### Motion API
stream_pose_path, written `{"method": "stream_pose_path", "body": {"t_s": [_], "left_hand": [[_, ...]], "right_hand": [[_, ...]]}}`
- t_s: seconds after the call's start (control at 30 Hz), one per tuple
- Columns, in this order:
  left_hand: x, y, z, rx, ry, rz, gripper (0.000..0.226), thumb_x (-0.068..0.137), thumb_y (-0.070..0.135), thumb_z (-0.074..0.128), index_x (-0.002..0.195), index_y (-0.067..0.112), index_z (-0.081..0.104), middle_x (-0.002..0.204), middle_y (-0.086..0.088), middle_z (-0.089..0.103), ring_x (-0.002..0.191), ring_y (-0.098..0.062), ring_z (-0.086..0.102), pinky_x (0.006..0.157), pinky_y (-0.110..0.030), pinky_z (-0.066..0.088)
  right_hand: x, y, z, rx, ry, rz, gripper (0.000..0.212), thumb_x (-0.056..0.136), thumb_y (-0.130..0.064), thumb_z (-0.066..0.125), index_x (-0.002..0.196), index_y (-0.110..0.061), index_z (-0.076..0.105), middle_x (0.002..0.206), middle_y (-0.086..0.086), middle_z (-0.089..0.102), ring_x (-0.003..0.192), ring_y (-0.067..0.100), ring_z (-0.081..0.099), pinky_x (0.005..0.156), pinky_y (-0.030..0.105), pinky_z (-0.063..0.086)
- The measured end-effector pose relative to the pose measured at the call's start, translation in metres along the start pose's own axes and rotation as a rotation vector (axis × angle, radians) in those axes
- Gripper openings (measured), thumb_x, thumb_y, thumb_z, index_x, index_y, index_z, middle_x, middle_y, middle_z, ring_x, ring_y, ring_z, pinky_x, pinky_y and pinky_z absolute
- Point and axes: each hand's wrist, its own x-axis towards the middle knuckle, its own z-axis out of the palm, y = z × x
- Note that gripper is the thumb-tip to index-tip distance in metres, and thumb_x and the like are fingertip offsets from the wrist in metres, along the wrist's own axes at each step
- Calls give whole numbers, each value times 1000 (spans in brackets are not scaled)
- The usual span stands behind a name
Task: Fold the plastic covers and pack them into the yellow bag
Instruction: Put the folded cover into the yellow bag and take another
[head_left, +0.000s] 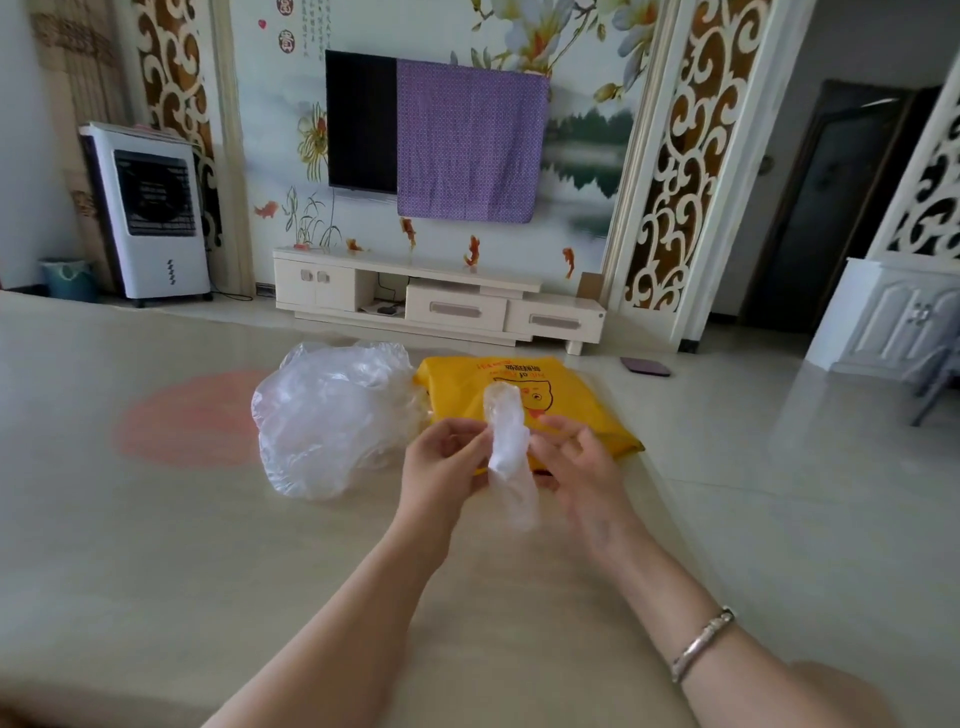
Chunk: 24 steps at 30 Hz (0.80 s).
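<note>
A: On the table (156, 545), what lies there?

B: A yellow bag (582, 410), flat, at the far side. Just left of it, touching, a loose heap of clear covers (327, 415).

A: And the hands?

B: Raised in front of the bag. The left hand (441, 462) pinches a folded cover (511, 457), held as a narrow upright strip. The right hand (576, 467) is beside the strip, fingers half curled; whether it grips, I cannot tell. A bracelet (701, 642) on the right wrist.
</note>
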Motion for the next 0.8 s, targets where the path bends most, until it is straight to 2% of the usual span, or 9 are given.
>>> {"method": "stream_pose_path", "body": {"t_s": [0.1, 0.17, 0.23, 0.3, 0.43, 0.47, 0.57, 0.67, 0.8], "left_hand": [[2, -4, 2, 57, -30, 39, 15, 81, 5, 72, 95, 1, 67, 82, -13, 68, 75, -24, 67, 70, -34, 56], [3, -7, 2, 110, -70, 51, 19, 75, 8, 74, 93, 4, 68, 81, -12, 68, 75, -20, 65, 70, -35, 54], [2, -8, 1, 64, -82, 24, 16, 80, 11, 73, 93, 4, 67, 80, -11, 67, 74, -20, 64, 69, -36, 53], [3, -8, -1, -4, -22, -6, 10, 89, 16, 68, 91, 7, 65, 72, -4, 63, 68, -19, 60, 65, -34, 49], [3, -9, -7, 5, 98, 13, 15, 92, 24, 64, 95, 9, 61, 67, 0, 61, 61, -17, 54, 60, -31, 43], [1, -9, -8, 48, 115, 33, 14, 92, 25, 64, 93, 11, 60, 62, 3, 60, 57, -14, 52, 56, -28, 43], [-9, -8, -8, 210, 110, 99, 12, 94, 24, 61, 92, 12, 59, 52, 5, 53, 44, -12, 49, 46, -26, 43], [-14, -7, -10, 294, 90, 134, 19, 97, 25, 54, 89, 9, 60, 50, 5, 52, 44, -15, 51, 55, -37, 48], [-14, 2, -12, 194, 75, 36, 48, 98, 53, 39, 87, 20, 72, 78, 4, 73, 80, -18, 67, 78, -39, 53]], "right_hand": [[5, 5, 0, -260, -91, -15, 12, 93, -16, 62, 104, -17, 65, 104, 4, 71, 90, 12, 66, 68, 17, 50], [7, 10, -1, -312, -97, -42, 10, 91, -16, 64, 101, -15, 67, 100, 1, 71, 90, 11, 66, 72, 19, 49], [5, 9, -2, -296, -52, -81, 3, 91, -15, 65, 89, -14, 67, 90, 1, 70, 81, 8, 63, 72, 18, 48], [6, 8, -4, -243, 26, -92, 16, 93, -13, 62, 76, -13, 61, 78, 1, 65, 68, 5, 59, 67, 16, 46], [10, 10, -16, -68, 214, -43, 22, 97, -24, 57, 78, -15, 54, 81, 9, 63, 80, 27, 60, 76, 41, 48], [9, 9, -18, -50, 260, -36, 22, 97, -27, 57, 79, -15, 54, 83, 9, 63, 81, 28, 60, 72, 40, 49], [6, 5, -23, -98, 362, -71, 22, 97, -31, 56, 84, -13, 56, 79, 2, 60, 67, 12, 55, 51, 22, 42], [3, -2, -25, -105, 299, -48, 24, 96, -30, 58, 89, -7, 60, 83, 5, 66, 72, 13, 61, 62, 25, 48], [-8, -13, -27, 64, 40, 98, 17, 94, -21, 59, 84, -8, 62, 80, 6, 70, 74, 18, 66, 72, 30, 55]]}}
